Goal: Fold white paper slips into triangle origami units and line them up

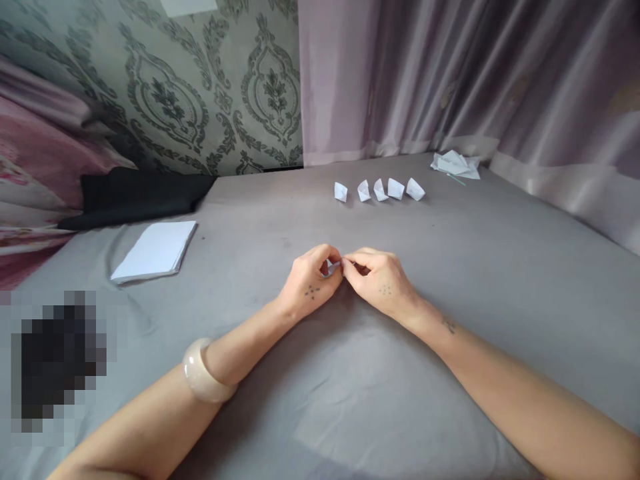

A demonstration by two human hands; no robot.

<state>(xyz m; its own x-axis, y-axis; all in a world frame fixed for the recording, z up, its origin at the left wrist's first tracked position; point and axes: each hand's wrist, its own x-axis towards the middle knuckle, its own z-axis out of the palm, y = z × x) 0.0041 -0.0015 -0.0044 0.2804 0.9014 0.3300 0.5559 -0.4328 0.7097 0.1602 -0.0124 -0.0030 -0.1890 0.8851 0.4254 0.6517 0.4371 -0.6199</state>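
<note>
My left hand (311,280) and my right hand (376,281) meet in the middle of the grey sheet (490,267), fingertips pinched together on a small piece of white paper (334,266) that is mostly hidden between them. A pale bangle (203,372) sits on my left wrist. Beyond the hands, several small folded white paper pieces (380,190) stand in a row.
A stack of white paper sheets (156,250) lies to the left. A black cloth (137,195) lies at the back left by the patterned wall. Crumpled white paper scraps (456,164) sit at the back right near the purple curtain (450,73).
</note>
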